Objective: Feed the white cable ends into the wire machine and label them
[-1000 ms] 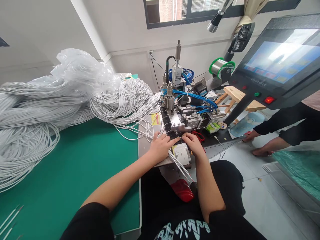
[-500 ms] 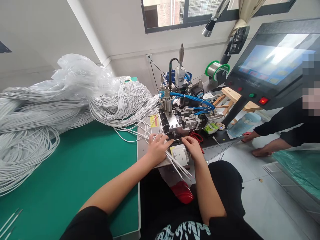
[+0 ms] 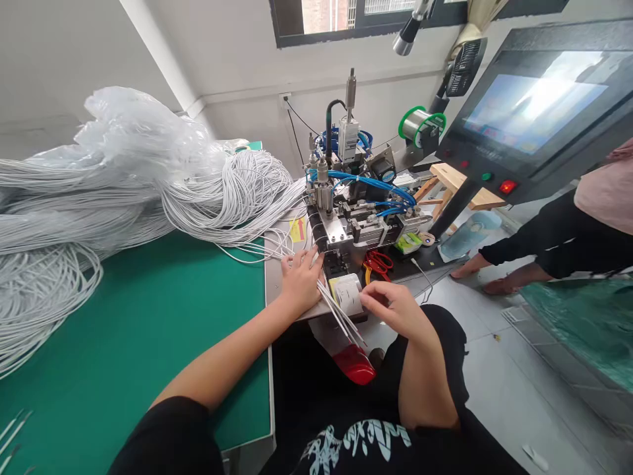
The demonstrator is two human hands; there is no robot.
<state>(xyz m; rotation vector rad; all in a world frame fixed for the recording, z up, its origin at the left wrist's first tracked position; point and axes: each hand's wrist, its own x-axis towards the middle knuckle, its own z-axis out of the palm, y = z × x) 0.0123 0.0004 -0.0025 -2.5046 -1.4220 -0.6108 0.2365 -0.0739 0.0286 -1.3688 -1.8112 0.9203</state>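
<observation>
My left hand [image 3: 301, 282] is closed over several white cables [image 3: 341, 315] at the front left of a bench machine [image 3: 341, 227]. Their loose ends poke out below that hand and slant down to the right past the table edge. My right hand [image 3: 395, 307] has thumb and forefinger drawn together beside a rounded block with a white label [image 3: 347, 294]. Whether anything sits between those fingertips is too small to tell. Blue air tubes [image 3: 380, 187] curve over the machine's metal cylinders.
Bundles of white cable [image 3: 247, 198], partly under clear plastic [image 3: 148, 138], cover the back of the green table [image 3: 173, 297]. Red-handled cutters [image 3: 378, 262] lie right of the machine. A screen [image 3: 539, 115] and a wire spool [image 3: 420, 125] stand beyond. Another person's legs [image 3: 539, 244] are at right.
My right hand has drawn back from the machine's front, down and to the right. My left hand stays on the cables, its fingers shifted off the machine's front. The view has tilted slightly.
</observation>
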